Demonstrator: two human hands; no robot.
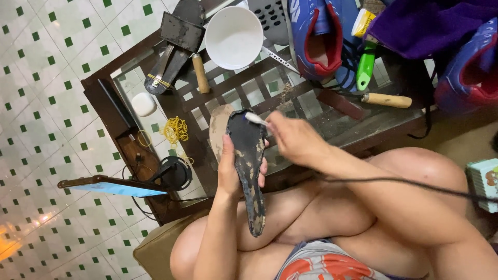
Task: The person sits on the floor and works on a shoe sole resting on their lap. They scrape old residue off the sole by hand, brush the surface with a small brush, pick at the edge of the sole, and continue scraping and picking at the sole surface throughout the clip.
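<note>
Black insole [249, 155] in left hand [228, 171]; right hand [293, 139] holds one brush [255, 120].

One dark insole [250, 166], one white brush [255, 119]. Two blue-and-red shoes [316, 36] [467, 72]. One white bowl [233, 36]. Two wooden-handled tools [200, 73] [386, 100]. One green-handled brush [365, 65], one yellow tube [362, 22], one pile of yellow rubber bands [176, 129], one white soap bar [143, 103].
</note>
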